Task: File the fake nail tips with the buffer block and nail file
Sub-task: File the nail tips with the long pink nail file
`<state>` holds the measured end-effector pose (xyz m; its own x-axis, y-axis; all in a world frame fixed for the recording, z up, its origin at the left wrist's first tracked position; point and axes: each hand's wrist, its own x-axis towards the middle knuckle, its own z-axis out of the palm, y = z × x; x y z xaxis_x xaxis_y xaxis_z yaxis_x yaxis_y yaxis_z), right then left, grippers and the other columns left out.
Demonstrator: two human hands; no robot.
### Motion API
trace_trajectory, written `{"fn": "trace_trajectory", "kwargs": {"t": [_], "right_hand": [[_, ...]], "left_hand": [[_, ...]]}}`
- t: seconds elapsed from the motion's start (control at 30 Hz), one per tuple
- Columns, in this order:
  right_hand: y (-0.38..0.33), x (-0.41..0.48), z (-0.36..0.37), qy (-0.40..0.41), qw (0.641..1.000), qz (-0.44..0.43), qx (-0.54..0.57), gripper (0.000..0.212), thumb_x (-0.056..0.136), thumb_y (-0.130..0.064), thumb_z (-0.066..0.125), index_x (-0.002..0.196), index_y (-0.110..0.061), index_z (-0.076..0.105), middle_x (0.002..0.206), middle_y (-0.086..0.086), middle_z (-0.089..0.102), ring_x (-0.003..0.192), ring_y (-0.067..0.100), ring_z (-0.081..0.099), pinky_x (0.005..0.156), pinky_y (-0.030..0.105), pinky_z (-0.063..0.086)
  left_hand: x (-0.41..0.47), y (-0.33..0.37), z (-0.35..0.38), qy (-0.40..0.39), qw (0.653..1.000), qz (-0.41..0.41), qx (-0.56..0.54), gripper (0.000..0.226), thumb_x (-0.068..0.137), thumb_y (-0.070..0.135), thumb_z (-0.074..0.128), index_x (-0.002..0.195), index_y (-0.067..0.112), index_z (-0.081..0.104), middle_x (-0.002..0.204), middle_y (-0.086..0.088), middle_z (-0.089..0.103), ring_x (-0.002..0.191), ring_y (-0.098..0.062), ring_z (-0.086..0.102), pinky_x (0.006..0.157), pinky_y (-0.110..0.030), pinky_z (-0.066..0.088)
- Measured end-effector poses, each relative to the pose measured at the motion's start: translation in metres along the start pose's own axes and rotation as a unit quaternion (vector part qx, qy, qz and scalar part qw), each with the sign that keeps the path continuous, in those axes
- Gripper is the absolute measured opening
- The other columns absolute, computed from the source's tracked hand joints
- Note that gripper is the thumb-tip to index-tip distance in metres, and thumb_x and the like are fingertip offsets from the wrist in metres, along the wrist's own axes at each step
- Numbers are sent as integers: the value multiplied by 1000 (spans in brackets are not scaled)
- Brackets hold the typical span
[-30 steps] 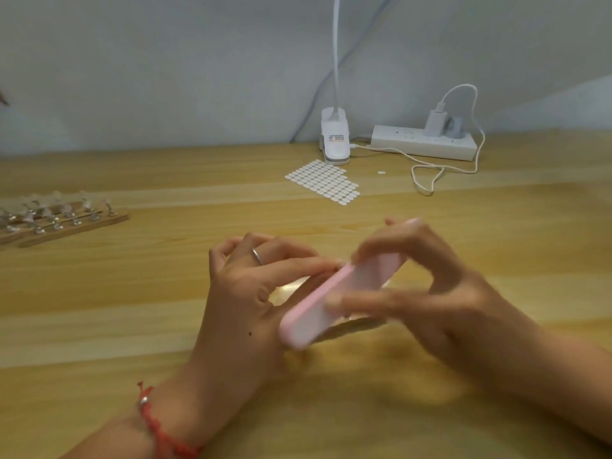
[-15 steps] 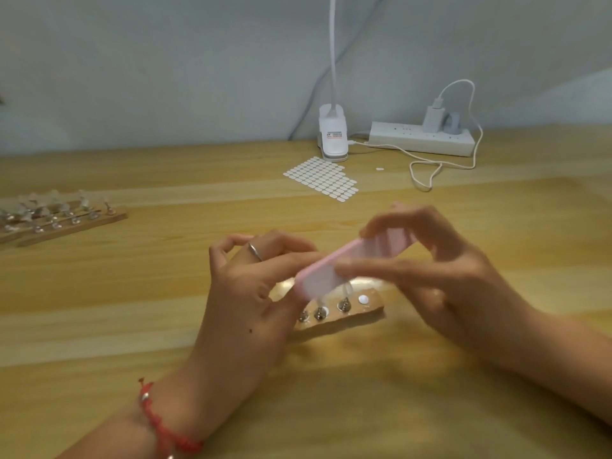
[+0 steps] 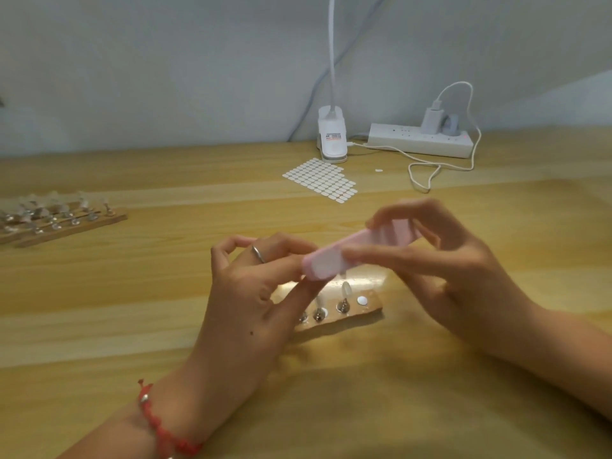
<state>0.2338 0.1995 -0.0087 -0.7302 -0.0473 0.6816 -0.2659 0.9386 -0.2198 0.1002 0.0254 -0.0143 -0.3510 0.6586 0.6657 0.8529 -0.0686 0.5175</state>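
Note:
My right hand (image 3: 447,270) grips a pink buffer block (image 3: 351,250) between thumb and fingers and holds it slanted over a small wooden nail stand (image 3: 361,309) in the middle of the table. The stand carries a few clear fake nail tips on metal pegs, one fake nail tip (image 3: 346,289) standing free just under the block. My left hand (image 3: 255,293) sits at the stand's left end, its forefinger and thumb meeting right under the block's near end; what they pinch is hidden.
Wooden racks with several clear nail tips (image 3: 56,217) lie at the far left. A sheet of white adhesive dots (image 3: 321,178), a clip lamp base (image 3: 332,140) and a power strip (image 3: 420,140) with a white cable stand at the back by the wall.
The buffer block has slid up and to the right, uncovering the stand's pegs. My left hand has stayed in place.

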Motion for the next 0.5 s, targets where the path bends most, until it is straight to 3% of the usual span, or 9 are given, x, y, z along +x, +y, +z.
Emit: {"fn": "trace_trajectory", "kwargs": {"t": [0.1,0.23,0.3,0.37,0.4,0.5], "right_hand": [[-10,-3,8,-29,997,-68,-2,49,92,10,50,121,-27,66,118,6,50,112,27,53,109,42,37],[23,3,-11,36,997,50,-56,44,90,11,61,126,-14,56,113,17,56,104,35,59,93,49,51],[31,3,-24,72,994,65,-59,41,91,2,62,128,-16,57,114,17,57,108,22,56,98,35,50],[27,4,-27,85,994,32,-61,41,94,-6,59,132,-22,55,121,8,56,113,13,52,103,21,44],[22,5,-24,82,995,11,-63,44,95,-6,57,135,-21,49,124,2,55,115,14,51,106,23,42],[8,2,-12,48,994,-65,-72,42,93,3,56,127,-21,54,125,-2,59,120,20,53,113,56,34]], "left_hand": [[0,-1,-1,-13,1000,21,10,17,81,39,59,96,39,68,95,19,64,96,5,58,87,-39,28],[1,1,0,8,998,-32,-49,9,88,33,64,90,38,72,97,21,67,95,2,61,91,-30,28],[1,4,0,5,995,-54,-85,8,87,35,66,92,38,71,96,23,68,96,0,62,92,-30,33],[2,3,0,-7,989,-81,-122,11,87,37,64,93,35,73,93,21,70,92,-3,64,91,-39,40],[3,3,0,-12,985,-96,-141,11,85,37,66,92,33,74,91,19,71,90,-3,65,89,-38,43],[4,3,-2,-27,963,-154,-221,15,79,30,66,86,23,78,85,7,74,81,-6,66,77,-21,46]]}}
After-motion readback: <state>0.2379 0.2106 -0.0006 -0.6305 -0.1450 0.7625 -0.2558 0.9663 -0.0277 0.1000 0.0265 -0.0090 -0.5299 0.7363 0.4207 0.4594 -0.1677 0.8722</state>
